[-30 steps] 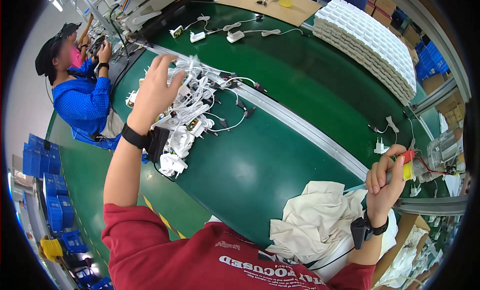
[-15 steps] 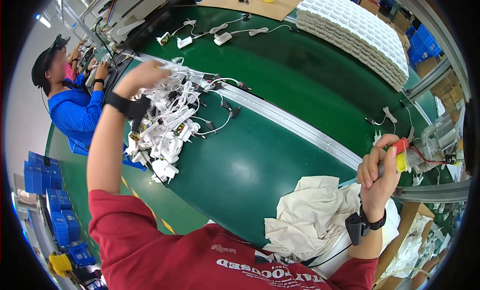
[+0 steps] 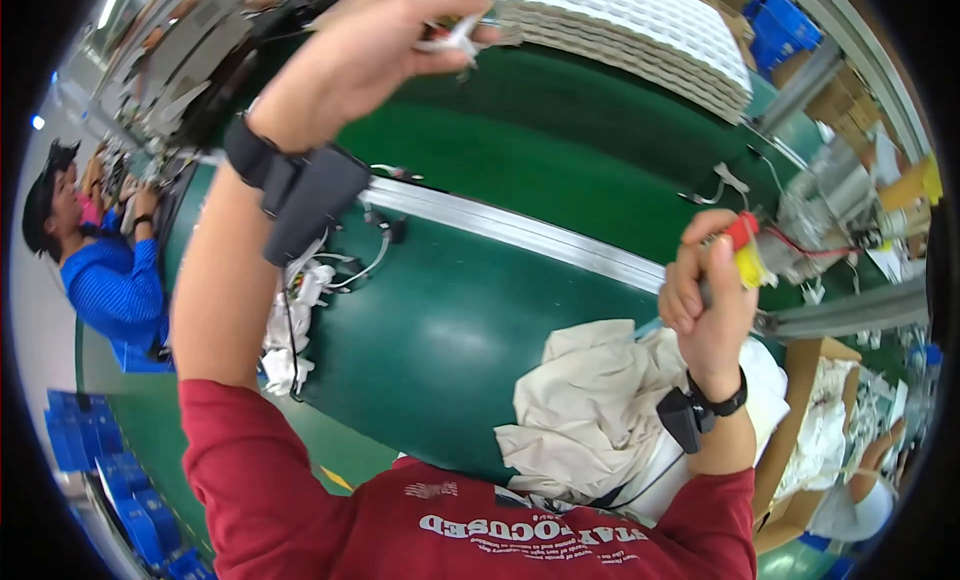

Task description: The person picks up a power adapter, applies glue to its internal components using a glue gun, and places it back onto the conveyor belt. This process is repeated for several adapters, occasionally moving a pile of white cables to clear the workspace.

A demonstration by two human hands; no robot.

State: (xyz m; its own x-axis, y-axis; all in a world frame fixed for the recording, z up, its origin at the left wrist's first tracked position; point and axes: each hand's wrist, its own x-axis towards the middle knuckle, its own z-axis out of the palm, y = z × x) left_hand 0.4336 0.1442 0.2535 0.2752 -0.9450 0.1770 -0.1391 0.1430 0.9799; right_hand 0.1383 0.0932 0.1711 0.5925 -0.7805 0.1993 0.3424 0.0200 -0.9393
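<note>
My left hand (image 3: 385, 55) reaches far out over the green belt, blurred, its fingers closed around a small white charger piece (image 3: 455, 42). A bit of circuit board seems to show beside the white shell. My right hand (image 3: 707, 280) grips a hand tool with a red and yellow end (image 3: 748, 250); its other end is mostly hidden by the fingers. Behind my left forearm lies a pile of white chargers and cables (image 3: 290, 325), largely covered by the arm and the black wrist device. A crumpled cream cloth (image 3: 580, 390) lies below my right hand.
A metal rail (image 3: 520, 238) divides the green table from the belt. Stacked white trays (image 3: 640, 40) stand at the far side. A frame post (image 3: 850, 310) and an open carton (image 3: 825, 420) are at the right. A co-worker in blue (image 3: 115, 290) sits at the left.
My left hand has moved from the charger pile forward and right, over the belt, and now carries a white charger piece. The view has shifted; my right hand keeps its grip on the tool.
</note>
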